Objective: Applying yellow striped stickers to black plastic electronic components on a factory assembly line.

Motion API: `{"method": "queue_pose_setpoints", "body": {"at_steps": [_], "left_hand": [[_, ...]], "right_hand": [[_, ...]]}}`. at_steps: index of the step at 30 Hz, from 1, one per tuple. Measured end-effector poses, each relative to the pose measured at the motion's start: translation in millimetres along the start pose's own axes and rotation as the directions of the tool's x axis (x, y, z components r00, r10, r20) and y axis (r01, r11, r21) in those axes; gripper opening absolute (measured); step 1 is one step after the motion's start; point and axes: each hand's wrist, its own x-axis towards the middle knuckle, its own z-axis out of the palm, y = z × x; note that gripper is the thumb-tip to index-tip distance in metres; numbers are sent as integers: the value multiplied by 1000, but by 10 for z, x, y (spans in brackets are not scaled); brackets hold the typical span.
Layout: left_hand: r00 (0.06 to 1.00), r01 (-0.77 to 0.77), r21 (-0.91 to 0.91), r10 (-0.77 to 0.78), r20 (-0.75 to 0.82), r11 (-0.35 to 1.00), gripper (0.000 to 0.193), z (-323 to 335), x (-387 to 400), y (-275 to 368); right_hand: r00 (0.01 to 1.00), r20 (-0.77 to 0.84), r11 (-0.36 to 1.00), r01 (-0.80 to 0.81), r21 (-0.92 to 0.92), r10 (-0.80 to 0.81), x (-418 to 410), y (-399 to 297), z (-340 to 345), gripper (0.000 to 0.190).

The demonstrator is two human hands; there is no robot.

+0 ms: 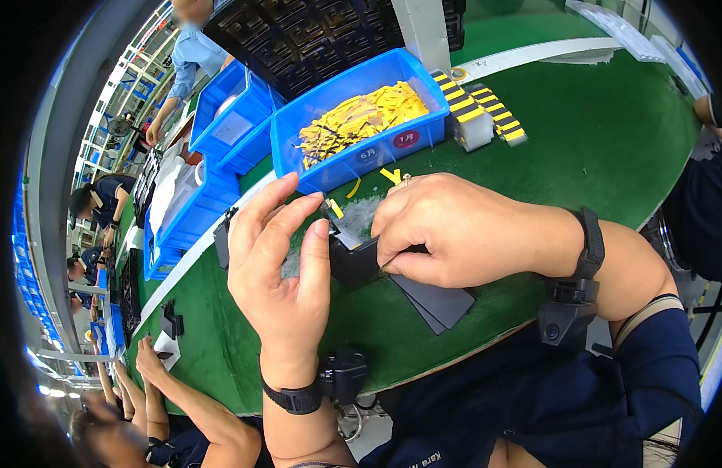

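Note:
My left hand (pixel 279 257) is raised over the bench with its fingers apart. Just past its fingertips is a small black piece with a yellow strip (pixel 336 208). My right hand (pixel 449 228) pinches the near right edge of a dark, box-like black part (pixel 355 264); its fingertips are partly hidden. Behind that part, a pale fuzzy pad (pixel 361 216) lies on the green bench top. Several flat black sheets (pixel 436 305) lie fanned out below my right hand. Yellow strips (pixel 391 175) lie loose beyond it.
A blue bin (pixel 361 161) full of yellow and black strips stands ahead, with striped stacks (pixel 469 114) to its right. More blue bins (pixel 185 205) are at the left. A white post (pixel 422 35) rises behind. Co-workers' arms (pixel 191 386) reach in at lower left.

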Motion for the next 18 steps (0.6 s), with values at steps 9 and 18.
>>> {"method": "queue_pose_setpoints", "body": {"at_steps": [9, 18], "left_hand": [[987, 146, -93, -138, 87, 985, 12, -23, -11, 22], [955, 296, -298, -273, 116, 908, 7, 24, -52, 39]], "right_hand": [[999, -47, 999, -18, 27, 19, 1, -16, 19, 10], [999, -48, 1000, -21, 15, 21, -5, -22, 14, 10]]}}
